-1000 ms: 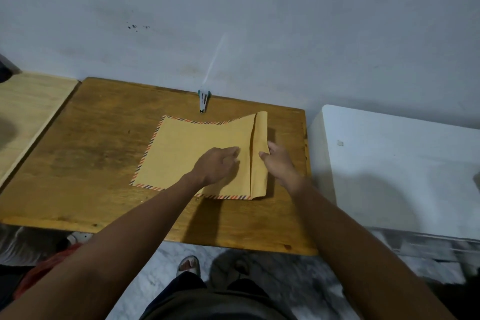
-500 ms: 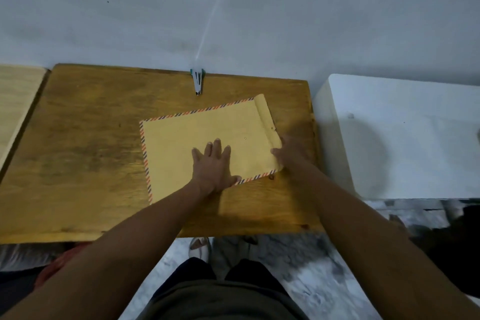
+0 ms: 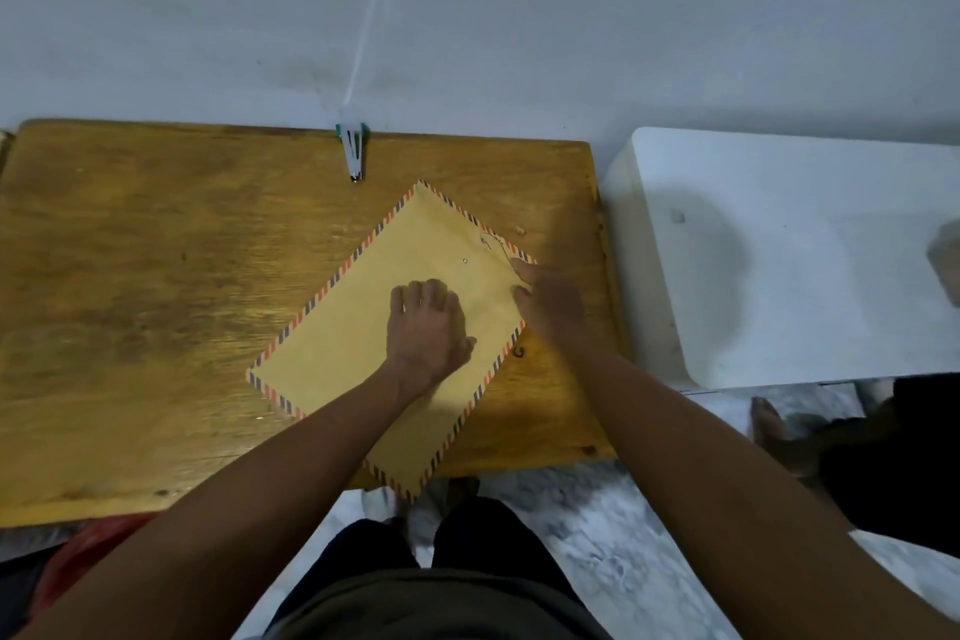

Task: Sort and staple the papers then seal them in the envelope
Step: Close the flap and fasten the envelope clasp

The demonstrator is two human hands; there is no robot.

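A brown envelope (image 3: 363, 327) with a red-and-blue striped border lies diagonally on the wooden table (image 3: 156, 301). Its flap is folded shut, and its near corner sticks out past the table's front edge. My left hand (image 3: 428, 322) presses down on the envelope's middle. The fingers of my right hand (image 3: 550, 301) rest on the envelope's right edge, just below a small string fastener (image 3: 488, 242). A silver and green stapler (image 3: 353, 151) lies at the table's far edge by the wall. No loose papers are in view.
A white surface (image 3: 779, 250) adjoins the table on the right, with a brownish object (image 3: 948, 260) at the frame's edge. Another person's foot (image 3: 769, 424) and dark clothing are on the floor below it. A red thing (image 3: 78, 551) lies under the table's left front.
The flap was folded down and the envelope turned counter-clockwise from level to diagonal. My left hand stays pressed on it. My right hand moved from the flap to the right edge.
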